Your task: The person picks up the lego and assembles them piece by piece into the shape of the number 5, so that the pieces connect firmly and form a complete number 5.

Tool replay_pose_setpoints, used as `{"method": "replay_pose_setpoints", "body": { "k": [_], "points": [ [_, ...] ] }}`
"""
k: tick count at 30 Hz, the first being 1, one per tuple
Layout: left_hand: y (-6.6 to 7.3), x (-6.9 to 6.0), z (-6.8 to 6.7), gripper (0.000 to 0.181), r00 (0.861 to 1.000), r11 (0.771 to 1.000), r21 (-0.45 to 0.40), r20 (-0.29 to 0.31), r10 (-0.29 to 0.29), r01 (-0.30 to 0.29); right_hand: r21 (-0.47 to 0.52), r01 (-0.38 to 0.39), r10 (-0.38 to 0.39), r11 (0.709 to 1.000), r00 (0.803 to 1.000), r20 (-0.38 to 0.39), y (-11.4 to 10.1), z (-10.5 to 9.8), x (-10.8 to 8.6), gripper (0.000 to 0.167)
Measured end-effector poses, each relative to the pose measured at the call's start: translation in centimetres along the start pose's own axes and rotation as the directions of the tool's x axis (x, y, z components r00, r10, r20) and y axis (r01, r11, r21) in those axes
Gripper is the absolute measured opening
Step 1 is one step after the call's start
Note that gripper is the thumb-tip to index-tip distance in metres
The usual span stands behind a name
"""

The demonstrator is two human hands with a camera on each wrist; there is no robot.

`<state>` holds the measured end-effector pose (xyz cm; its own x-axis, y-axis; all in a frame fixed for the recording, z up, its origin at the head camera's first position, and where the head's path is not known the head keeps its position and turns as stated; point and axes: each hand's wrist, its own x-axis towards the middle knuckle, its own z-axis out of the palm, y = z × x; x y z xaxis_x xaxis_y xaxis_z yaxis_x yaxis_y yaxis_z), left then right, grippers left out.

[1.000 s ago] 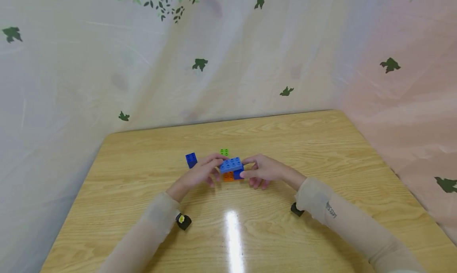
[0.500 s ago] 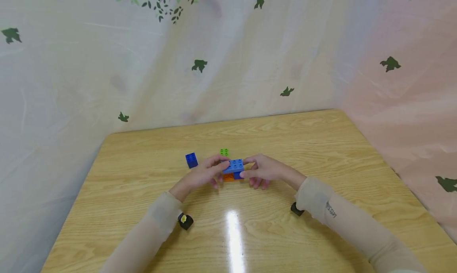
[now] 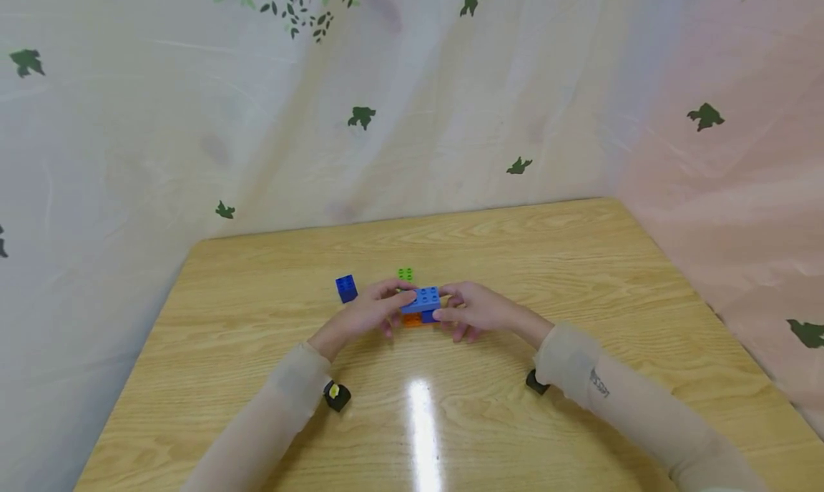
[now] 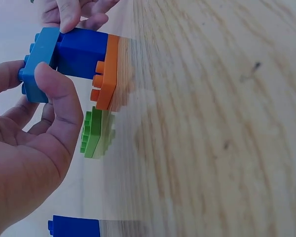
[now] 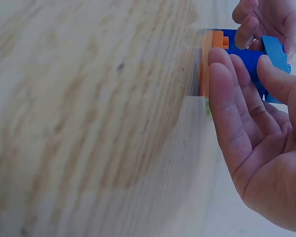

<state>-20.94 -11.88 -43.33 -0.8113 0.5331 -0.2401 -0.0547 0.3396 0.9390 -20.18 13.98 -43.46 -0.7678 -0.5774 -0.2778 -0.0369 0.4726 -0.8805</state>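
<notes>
My left hand (image 3: 370, 312) pinches a light blue toy building brick (image 3: 425, 299) at its left end, the thumb lying over its studs in the head view. Under that brick sits a dark blue brick (image 4: 81, 52), which stands on a flat orange brick (image 4: 108, 81) on the table. The light blue brick overhangs to the left, above the orange studs. From the right, my right hand (image 3: 476, 312) holds the dark blue brick between thumb and fingers, the thumb near the join with the light blue one. Whether the studs are fully pressed together I cannot tell.
A flat green brick (image 3: 405, 274) lies just behind the stack. Another dark blue brick (image 3: 346, 288) stands to the left, beyond my left hand. The wooden table (image 3: 515, 249) ends at a curtain with leaf prints (image 3: 412, 156) at the back.
The light blue brick was tilted and shifted slightly right; it now lies level on the dark blue brick. My left thumb has moved onto its top. The right hand has barely moved.
</notes>
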Motion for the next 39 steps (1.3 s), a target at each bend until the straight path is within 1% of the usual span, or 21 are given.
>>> {"method": "replay_pose_setpoints", "body": {
  "k": [6,11,16,19,25,35,39],
  "points": [
    [0.17,-0.01,-0.22,0.04,1.0,1.0,-0.01,0.011,-0.003,0.003,-0.051,0.111,-0.112,0.993,0.993,-0.026,0.13,-0.15,-0.05,0.064],
    [0.11,-0.06,-0.32,0.042,1.0,1.0,0.0,0.021,0.007,-0.007,-0.049,0.138,-0.141,0.989,0.988,-0.058,0.34,-0.32,-0.14,0.057],
    [0.09,-0.13,-0.41,0.043,0.999,1.0,0.018,0.03,0.024,-0.025,-0.041,0.147,-0.15,0.988,0.984,-0.092,0.45,-0.37,-0.08,0.052],
    [0.12,-0.06,-0.42,0.042,0.999,0.999,0.02,0.035,0.033,-0.034,-0.031,0.147,-0.149,0.989,0.984,-0.1,0.44,-0.34,-0.05,0.052],
    [0.03,0.13,-0.42,0.038,0.999,0.999,0.016,0.033,0.04,-0.041,-0.024,0.171,-0.173,0.985,0.978,-0.118,0.54,-0.21,0.14,0.051],
    [-0.43,-0.17,-0.74,0.041,0.999,1.0,0.017,0.036,0.024,-0.025,-0.002,0.139,-0.139,0.99,0.986,-0.091,0.28,-0.35,0.17,0.053],
    [-0.67,-0.12,-0.77,0.042,0.998,0.999,0.025,0.052,0.036,-0.038,0.001,0.137,-0.136,0.991,0.986,-0.096,0.23,-0.32,0.15,0.053]
  ]
}}
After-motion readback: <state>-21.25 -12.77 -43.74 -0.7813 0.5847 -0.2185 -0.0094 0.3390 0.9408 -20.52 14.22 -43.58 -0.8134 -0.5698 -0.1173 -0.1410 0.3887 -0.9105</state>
